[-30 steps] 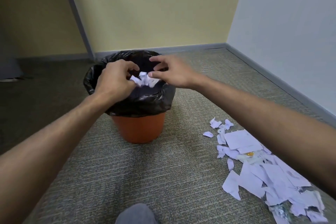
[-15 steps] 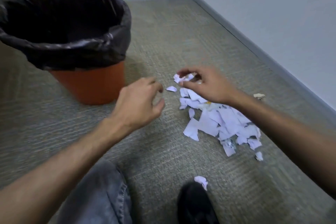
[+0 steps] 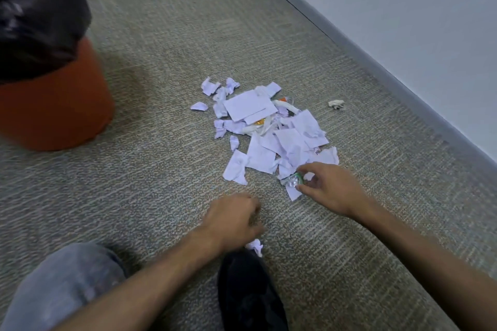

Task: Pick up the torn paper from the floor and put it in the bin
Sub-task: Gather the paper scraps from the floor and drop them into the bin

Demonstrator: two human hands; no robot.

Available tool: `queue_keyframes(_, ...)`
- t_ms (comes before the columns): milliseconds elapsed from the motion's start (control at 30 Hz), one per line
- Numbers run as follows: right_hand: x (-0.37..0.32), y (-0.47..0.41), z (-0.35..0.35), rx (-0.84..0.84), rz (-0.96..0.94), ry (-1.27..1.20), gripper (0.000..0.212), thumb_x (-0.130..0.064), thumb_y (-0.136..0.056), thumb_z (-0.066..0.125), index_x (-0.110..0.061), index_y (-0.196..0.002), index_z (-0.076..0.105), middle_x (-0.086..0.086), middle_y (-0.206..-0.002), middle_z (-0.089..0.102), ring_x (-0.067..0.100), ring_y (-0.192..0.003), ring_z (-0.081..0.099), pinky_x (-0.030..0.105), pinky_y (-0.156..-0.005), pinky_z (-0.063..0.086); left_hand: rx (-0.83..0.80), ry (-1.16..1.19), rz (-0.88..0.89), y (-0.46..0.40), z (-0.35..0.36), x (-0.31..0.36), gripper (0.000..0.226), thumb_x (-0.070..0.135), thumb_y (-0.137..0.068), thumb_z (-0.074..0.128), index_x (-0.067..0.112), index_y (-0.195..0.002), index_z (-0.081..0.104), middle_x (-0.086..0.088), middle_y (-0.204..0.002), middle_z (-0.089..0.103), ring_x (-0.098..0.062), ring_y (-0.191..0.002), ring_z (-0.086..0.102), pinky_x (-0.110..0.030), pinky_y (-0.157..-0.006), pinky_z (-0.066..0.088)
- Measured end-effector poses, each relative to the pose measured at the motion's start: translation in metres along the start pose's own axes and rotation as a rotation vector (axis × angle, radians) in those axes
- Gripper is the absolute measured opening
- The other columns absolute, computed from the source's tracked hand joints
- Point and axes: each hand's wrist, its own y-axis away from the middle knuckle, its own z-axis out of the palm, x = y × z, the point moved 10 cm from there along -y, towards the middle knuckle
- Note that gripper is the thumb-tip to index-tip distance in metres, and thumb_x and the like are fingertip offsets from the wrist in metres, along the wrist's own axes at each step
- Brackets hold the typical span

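Head view, looking down at a carpeted floor (image 3: pixel 150 196). The torn paper (image 3: pixel 265 130) is shown as a loose heap of white scraps near the centre, with a few outliers: a small scrap (image 3: pixel 199 106) at the heap's 9 o'clock edge, a crumpled off-white wad (image 3: pixel 336 104) lying apart toward 2 o'clock near the skirting board (image 3: pixel 382 67), and a single scrap (image 3: pixel 255 246) at 6 o'clock, just beside the toe of a black shoe (image 3: pixel 248 295). The bin (image 3: pixel 51 115), orange and lined with a black plastic bag (image 3: pixel 37 24), stands well apart from the heap toward 10 o'clock, cut off by the frame edge; none of the paper seen here is yet in it. The right hand (image 3: pixel 329 189) is placed at the heap's 5 o'clock edge, its fingers (image 3: pixel 309 169) curled toward a shiny, crinkled green-and-silver wrapper (image 3: pixel 294 179) mixed among the scraps; whether the wrapper is actually pinched or merely touched cannot be told. The left hand (image 3: pixel 234 219) is held low over bare carpet between the heap and the lone scrap, fingers curled inward; its palm side is hidden, so it cannot be told whether anything is held. The low posture, with a grey-trousered knee (image 3: pixel 64 285) at 7 o'clock, is judged to serve gathering the near edge first. Most of the task is judged to remain.
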Motion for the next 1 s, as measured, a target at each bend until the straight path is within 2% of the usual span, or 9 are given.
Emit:
queue_keyframes(100, 0.014, 0.001, 0.019, -0.013, 0.058, 0.068, 0.058, -0.063, -0.085, 0.059, -0.032, -0.134, 0.051, -0.008, -0.127, 0.062, 0.015, -0.109, 0.061, 0.038, -0.087, 0.051, -0.080, -0.062, 0.021, 0.002, 0.025, 0.008, 0.045, 0.057, -0.084, 0.058, 0.018, -0.106, 0.056, -0.003, -0.113, 0.058, -0.028, -0.108, 0.058, -0.038, -0.084, 0.047)
queue_keyframes(267, 0.010, -0.002, 0.034, 0.007, 0.074, 0.107, 0.066, -0.064, -0.087, 0.055, -0.029, -0.142, 0.042, -0.007, -0.134, 0.055, 0.017, -0.117, 0.057, 0.035, -0.084, 0.048, -0.121, -0.095, 0.086, 0.002, 0.042, 0.022, 0.028, 0.035, -0.087, 0.057, 0.015, -0.107, 0.060, -0.007, -0.115, 0.057, -0.030, -0.108, 0.058, -0.038, -0.082, 0.047)
queue_keyframes(467, 0.005, -0.006, 0.040, 0.124, 0.041, -0.091, 0.043, -0.039, -0.090, 0.065, -0.024, -0.130, 0.059, -0.005, -0.114, 0.065, 0.019, -0.095, 0.063, 0.033, -0.075, 0.049, -0.144, 0.005, 0.064, -0.005, 0.049, 0.017, 0.016, 0.019, -0.078, 0.059, 0.011, -0.090, 0.066, -0.010, -0.104, 0.064, -0.030, -0.100, 0.060, -0.034, -0.080, 0.045)
queue_keyframes(600, 0.018, -0.007, 0.048, 0.157, 0.095, -0.324, 0.031, -0.025, -0.083, 0.073, -0.023, -0.114, 0.068, -0.006, -0.096, 0.069, 0.013, -0.079, 0.063, 0.034, -0.072, 0.052, -0.079, 0.154, -0.015, -0.010, 0.050, 0.002, 0.016, 0.013, -0.069, 0.056, 0.011, -0.079, 0.067, -0.005, -0.088, 0.069, -0.024, -0.086, 0.064, -0.025, -0.067, 0.042)
queue_keyframes(733, 0.022, -0.005, 0.042, 0.205, 0.127, -0.595, 0.020, -0.012, -0.083, 0.076, -0.018, -0.101, 0.070, -0.006, -0.080, 0.067, 0.002, -0.058, 0.062, 0.015, -0.057, 0.046, 0.091, 0.329, -0.103, -0.015, 0.022, -0.016, 0.014, 0.008, -0.069, 0.060, 0.015, -0.076, 0.070, 0.002, -0.078, 0.069, -0.017, -0.079, 0.064, -0.023, -0.068, 0.043)
queue_keyframes(800, 0.024, -0.006, 0.032, 0.252, 0.120, -0.632, 0.023, -0.010, -0.082, 0.076, -0.018, -0.102, 0.069, -0.006, -0.077, 0.064, 0.002, -0.054, 0.055, 0.016, -0.058, 0.044, 0.201, 0.380, -0.168, -0.020, 0.000, -0.032, 0.017, 0.006, -0.074, 0.065, 0.020, -0.083, 0.071, 0.005, -0.081, 0.065, -0.016, -0.080, 0.061, -0.021, -0.070, 0.041)
queue_keyframes(867, 0.026, -0.011, 0.023, 0.291, 0.120, -0.649, 0.029, -0.010, -0.082, 0.076, -0.017, -0.107, 0.066, 0.002, -0.076, 0.062, 0.004, -0.052, 0.047, 0.022, -0.061, 0.043, 0.298, 0.437, -0.236, -0.028, -0.020, -0.048, 0.022, 0.005, -0.081, 0.069, 0.016, -0.100, 0.071, 0.004, -0.096, 0.059, -0.014, -0.082, 0.060, -0.021, -0.079, 0.046)
queue_keyframes(933, 0.028, -0.017, 0.018, 0.291, 0.140, -0.709, 0.033, -0.017, -0.082, 0.078, -0.017, -0.111, 0.064, 0.001, -0.084, 0.063, 0.001, -0.051, 0.052, 0.020, -0.059, 0.044, 0.359, 0.484, -0.293, -0.037, -0.034, -0.063, 0.037, 0.004, -0.083, 0.070, 0.012, -0.118, 0.064, 0.004, -0.113, 0.046, -0.013, -0.087, 0.059, -0.027, -0.091, 0.049)
queue_keyframes(1000, 0.028, -0.022, 0.016, 0.287, 0.153, -0.691, 0.041, -0.025, -0.079, 0.081, -0.018, -0.115, 0.062, 0.000, -0.098, 0.062, -0.004, -0.056, 0.059, 0.013, -0.057, 0.043, 0.378, 0.504, -0.336, -0.047, -0.041, -0.074, 0.055, 0.002, -0.082, 0.069, 0.010, -0.134, 0.053, 0.002, -0.120, 0.036, -0.018, -0.094, 0.059, -0.032, -0.098, 0.048)
